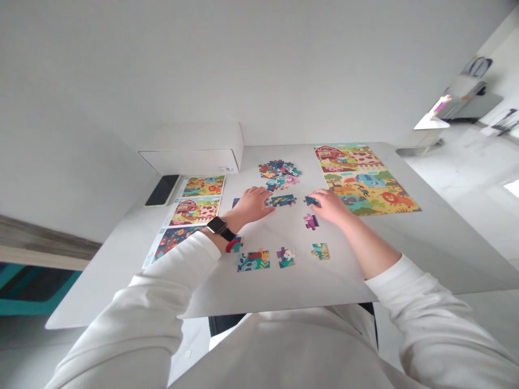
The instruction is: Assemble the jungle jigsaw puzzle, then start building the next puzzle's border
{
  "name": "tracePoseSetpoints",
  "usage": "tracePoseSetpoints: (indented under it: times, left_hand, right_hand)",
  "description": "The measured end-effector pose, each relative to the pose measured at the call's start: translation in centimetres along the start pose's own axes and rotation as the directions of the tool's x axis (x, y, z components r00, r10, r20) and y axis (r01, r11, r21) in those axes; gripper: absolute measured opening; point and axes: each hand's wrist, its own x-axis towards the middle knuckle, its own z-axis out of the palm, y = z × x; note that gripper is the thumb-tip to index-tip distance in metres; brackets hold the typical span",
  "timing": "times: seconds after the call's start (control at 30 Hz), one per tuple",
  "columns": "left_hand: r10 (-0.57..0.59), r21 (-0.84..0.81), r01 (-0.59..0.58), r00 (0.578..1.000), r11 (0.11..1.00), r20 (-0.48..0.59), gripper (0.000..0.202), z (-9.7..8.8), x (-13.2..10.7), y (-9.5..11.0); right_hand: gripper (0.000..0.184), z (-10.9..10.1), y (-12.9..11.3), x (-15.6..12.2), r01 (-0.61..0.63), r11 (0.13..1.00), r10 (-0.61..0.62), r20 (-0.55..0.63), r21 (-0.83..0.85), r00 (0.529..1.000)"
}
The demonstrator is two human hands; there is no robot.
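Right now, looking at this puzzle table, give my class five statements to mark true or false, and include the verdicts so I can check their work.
1. The right hand is touching a dark blue puzzle piece. True.
2. The watch is on the right wrist. False: the black watch is on the left wrist.
3. The heap of puzzle pieces lies farther from the person than the left hand. True.
4. The box is at the right end of the table. False: the white box is at the back left of the table.
5. A purple puzzle piece lies apart from the piece at the right hand. True.
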Motion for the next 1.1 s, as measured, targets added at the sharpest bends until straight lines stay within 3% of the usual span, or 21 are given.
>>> tracePoseSetpoints:
  times: [0.23, 0.4, 0.47, 0.6, 0.7, 0.9, 1.1]
  left_hand:
    - [0.058, 0.023, -0.059, 0.997, 0.998, 0.047, 0.037, 0.8, 2.8, 0.8]
    - [0.061, -0.002, -0.061, 0.998, 0.998, 0.006, 0.039, 0.2, 2.7, 1.0]
    - [0.087, -0.034, -0.088, 0.996, 0.996, -0.025, 0.04, -0.4, 1.9, 1.3]
    - [0.157, -0.108, -0.158, 0.987, 0.982, -0.018, 0.042, -1.9, -1.4, 2.0]
    - [0.171, -0.121, -0.169, 0.985, 0.978, 0.011, 0.044, -2.9, -4.9, 2.3]
    - [0.067, -0.158, -0.073, 0.997, 0.985, -0.042, 0.041, -4.2, -11.9, 2.2]
    - [0.042, -0.249, -0.06, 0.996, 0.967, -0.076, 0.034, -3.4, -15.8, 6.6]
  right_hand:
    - [0.03, 0.3, 0.1, 0.4, -0.009, 1.0, 0.009, -0.008, -0.022, 1.0]
    - [0.026, -0.7, 0.1, 0.2, -0.019, 1.0, 0.019, -0.069, 0.012, 0.997]
    - [0.024, -1.5, -0.4, -0.5, 0.031, 0.997, -0.027, -0.054, 0.068, 0.998]
    - [0.035, -2.5, -1.9, -2.1, 0.212, 0.959, -0.24, 0.142, 0.187, 0.96]
    - [0.029, -2.4, -2.5, -2.5, 0.25, 0.955, -0.283, 0.241, 0.158, 0.928]
    - [0.018, -2.4, -1.4, -1.9, 0.206, 0.976, -0.217, 0.24, 0.071, 0.946]
    - [0.017, -4.1, -2.3, -3.2, 0.204, 0.973, -0.221, 0.174, 0.111, 0.96]
